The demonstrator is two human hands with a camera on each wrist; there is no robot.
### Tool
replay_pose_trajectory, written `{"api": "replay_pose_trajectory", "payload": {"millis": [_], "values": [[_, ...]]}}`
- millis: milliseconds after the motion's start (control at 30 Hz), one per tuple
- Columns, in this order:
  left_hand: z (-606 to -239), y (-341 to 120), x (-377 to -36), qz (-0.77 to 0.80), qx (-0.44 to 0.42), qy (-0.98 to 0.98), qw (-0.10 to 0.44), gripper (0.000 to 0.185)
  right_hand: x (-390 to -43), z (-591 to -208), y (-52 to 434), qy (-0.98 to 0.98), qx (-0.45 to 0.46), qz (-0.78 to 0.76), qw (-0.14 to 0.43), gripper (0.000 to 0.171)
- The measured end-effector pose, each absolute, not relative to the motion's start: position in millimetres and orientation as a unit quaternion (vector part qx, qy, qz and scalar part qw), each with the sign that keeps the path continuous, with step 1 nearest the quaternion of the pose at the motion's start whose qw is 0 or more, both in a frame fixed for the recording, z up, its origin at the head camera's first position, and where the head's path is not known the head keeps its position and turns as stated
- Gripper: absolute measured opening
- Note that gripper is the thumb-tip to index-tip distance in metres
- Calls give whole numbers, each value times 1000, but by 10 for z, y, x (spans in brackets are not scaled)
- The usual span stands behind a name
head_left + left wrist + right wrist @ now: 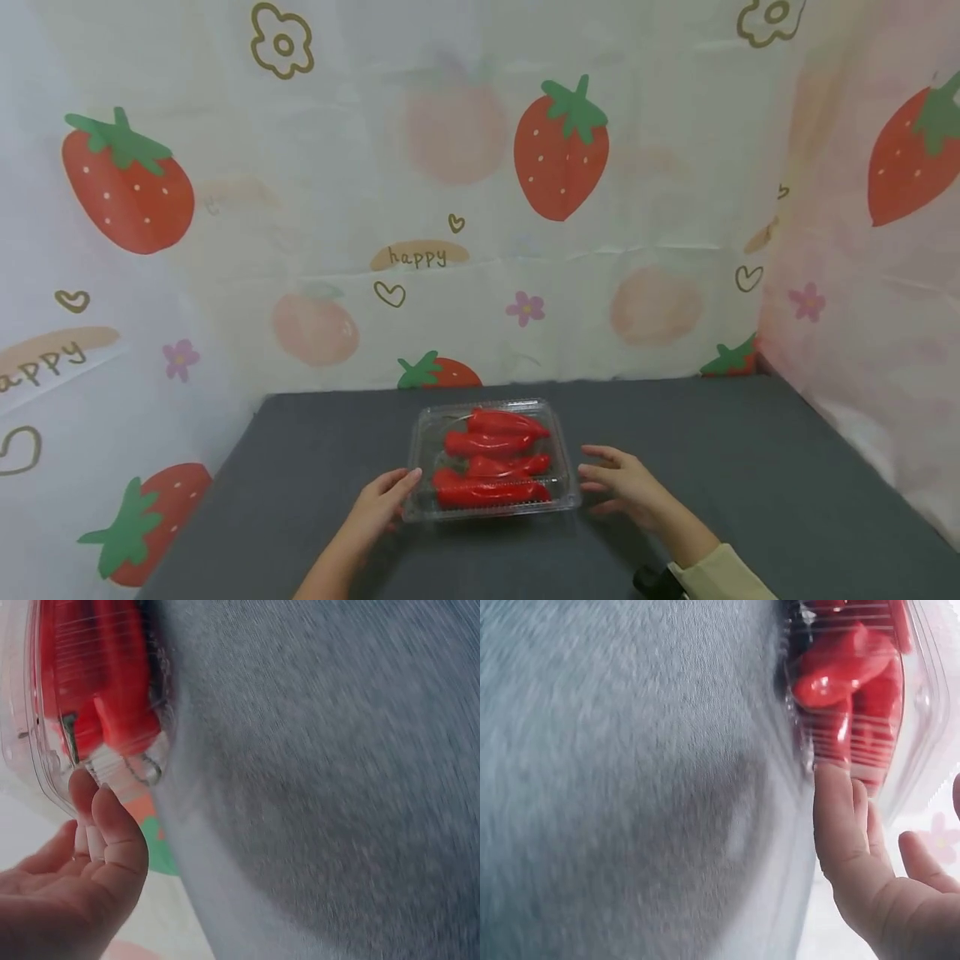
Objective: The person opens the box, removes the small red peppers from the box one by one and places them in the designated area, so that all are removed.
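From where I sit, the landmark is the clear box (491,458); everything else is placed off it.

Biggest first: strawberry-print cloth (480,208) stands behind the box and wraps both sides. Grey table (750,467) under it; box sits near the middle, a bit toward the near edge, lid down. Long axis runs left-right across my view, so its short ends face the two hands.

Inside the box: red peppers (491,471), stacked, lying along that same left-right axis, tips to the right as far as I can tell.

Left hand (378,504) is at the box's near-left corner. Fingers straight, relaxed, not curled round anything. Left wrist view shows the fingertips (84,787) right at the box rim, touching or just short of it; can't tell which, pic is blurred.

Right hand (626,483) is at the box's right end, fingers spread and loose, holding nothing. In the right wrist view one fingertip (832,787) meets the box wall.

So the box lies between the hands, both about equally close, left prob. a hair nearer its corner. Cream sleeve (723,575) on the right arm, well to the near-right of the box.
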State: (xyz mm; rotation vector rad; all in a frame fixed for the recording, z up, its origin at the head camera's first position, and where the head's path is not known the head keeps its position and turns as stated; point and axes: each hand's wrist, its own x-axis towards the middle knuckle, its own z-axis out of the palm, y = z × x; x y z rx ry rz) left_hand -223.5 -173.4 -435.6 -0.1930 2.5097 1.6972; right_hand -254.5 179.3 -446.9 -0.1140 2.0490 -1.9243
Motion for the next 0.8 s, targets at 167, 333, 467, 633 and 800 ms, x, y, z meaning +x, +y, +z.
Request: {"api": "replay_pose_trajectory", "payload": {"millis": [167, 333, 467, 633, 800], "values": [[-4334, -1736, -2242, 577, -94, 808, 70, 72, -2551, -4514, 1717, 704, -32, -687, 176, 58], [-4334, -1725, -2255, 595, -112, 793, 72, 69, -2557, -4525, 1652, 692, -25, -699, 179, 57], [-4355, -1718, -2251, 596, -118, 791, 75, 65, -2546, -4513, 1603, 686, -12, -705, 179, 51], [-4365, -1703, -2250, 590, -125, 794, 76, 68, -2533, -4508, 1558, 686, 4, -707, 171, 45], [-4344, -1667, -2274, 588, -123, 796, 73, 72, -2545, -4493, 1551, 683, 8, -710, 173, 38]]}}
